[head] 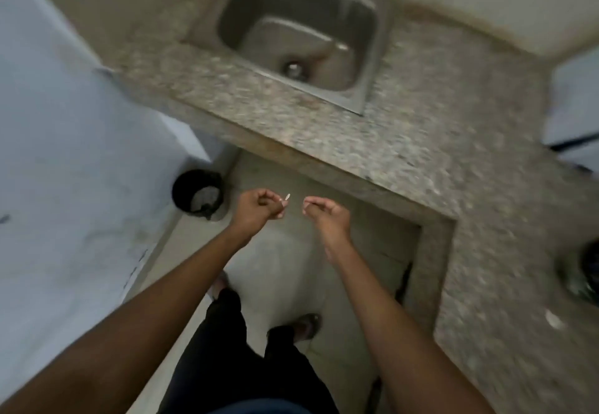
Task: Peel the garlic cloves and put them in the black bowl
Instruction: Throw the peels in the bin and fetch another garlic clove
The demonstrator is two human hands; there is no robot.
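A small pale sliver [287,197] — garlic skin or a bit of clove, too blurred to tell which — sticks out from the fingertips of the left hand [259,209]. Its long axis tilts up and to the right, the free end pointing toward the counter [405,141]. It hangs over the floor [275,264], in the gap between the two hands and nearer the left one.

The left hand is curled, fingers folded in, thumb and forefinger pinching the lower end of the sliver. The right hand [327,215] is also curled, its thumb and forefinger drawn together at a pale tip [306,200]; whether anything is pinched there cannot be made out. The two hands are near each other but apart, both held out in front of the body above the floor, clear of the counter edge.

Counted: two hands, one visible sliver, one sink [301,34] set in the speckled stone counter, and one black bin [197,193] on the floor to the left, just beside the pale wall [64,121], with grey and white scraps inside. At the far right edge a dark round thing [588,271] sits on the counter — cut off and blurred, so it cannot be identified. A small white fleck [552,319] lies on the counter near it. Below, dark trousers [227,348] and one foot [306,324] show.
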